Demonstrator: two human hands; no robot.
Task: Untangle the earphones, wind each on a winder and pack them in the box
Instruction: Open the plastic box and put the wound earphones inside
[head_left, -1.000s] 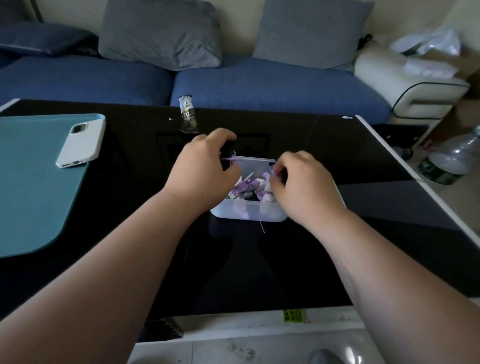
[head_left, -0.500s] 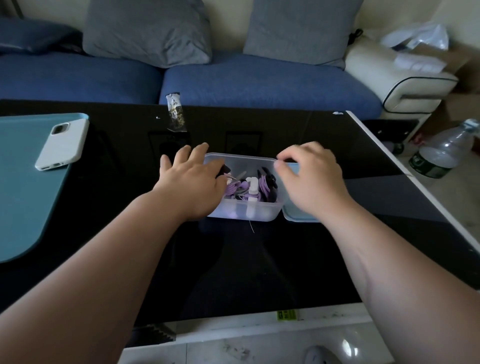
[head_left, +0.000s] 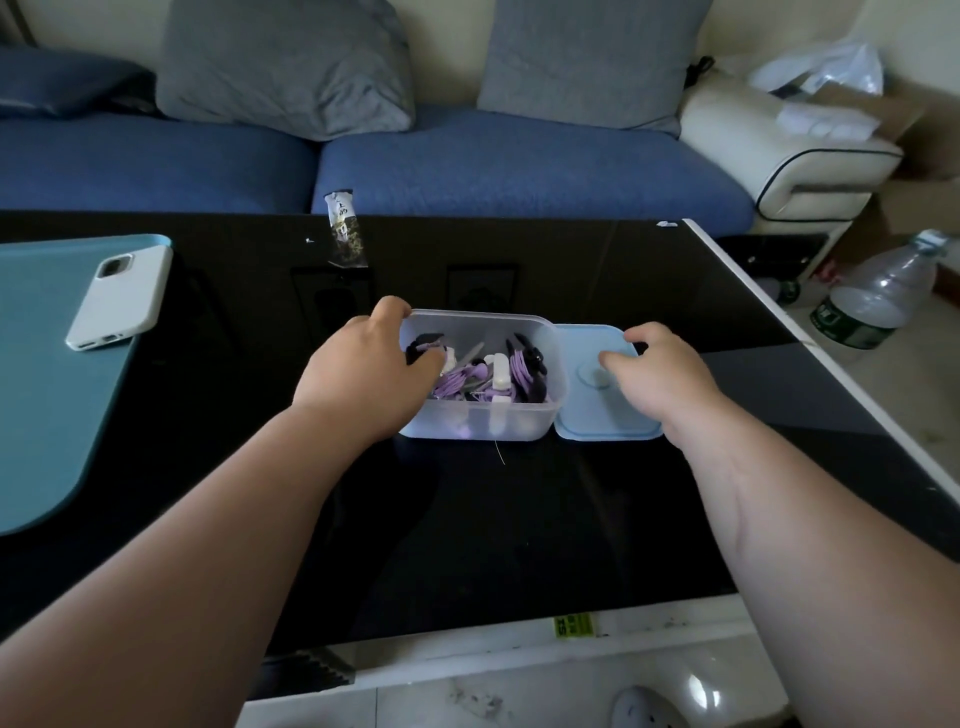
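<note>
Head view. Clasping left wall of box (head_left: 483, 423) with left hand (head_left: 363, 374), thumb inside; gripping blue lid (head_left: 602, 410), just beside box, with right hand (head_left: 660, 374). Box on counter (head_left: 467, 519), wound purple earphones (head_left: 467, 379) heaped inside. Could pinch a raised cord under lid; could skid box on gloss.

Both bare forearms reach in from the lower corners of the frame toward its middle, backs of the hands turned up. The left hand (head_left: 363, 374) grips the left wall of the translucent plastic box (head_left: 488, 423), with its fingers curled over the far corner and the thumb inside. The right hand (head_left: 662, 376) holds the pale blue plastic lid (head_left: 597, 421), fingers hooked over its far edge and thumb resting on top.
</note>
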